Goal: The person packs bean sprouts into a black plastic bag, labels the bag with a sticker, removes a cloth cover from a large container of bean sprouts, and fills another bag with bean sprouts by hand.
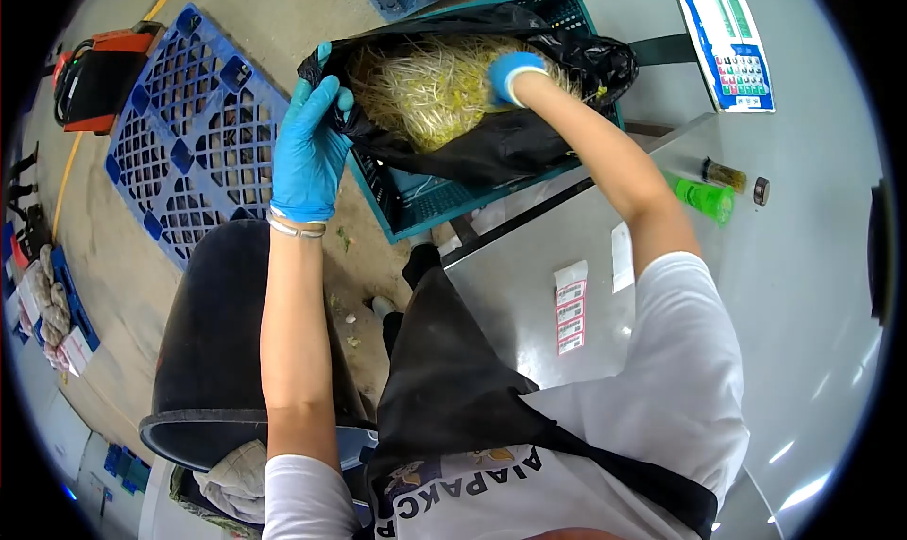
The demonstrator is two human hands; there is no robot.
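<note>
My left hand (310,153), in a blue glove, grips the gathered edge of a black plastic bag (491,153) at its left end. Pale bean sprouts (416,91) with yellow heads fill the bag's wide mouth. Inside the bag, my right hand (515,72), also blue-gloved, reaches down into the right part of the sprouts. Its fingers are hidden or blurred there, so their closure does not show. The bag lies in a dark green plastic crate (402,214), whose slotted wall shows below it.
A scale display (727,44) stands at upper right. On the metal table (510,294) lie barcode labels (571,308), a green roll (704,198) and a small jar (724,174). A blue pallet (203,143) rests on the floor at left, near a large black bin (213,332).
</note>
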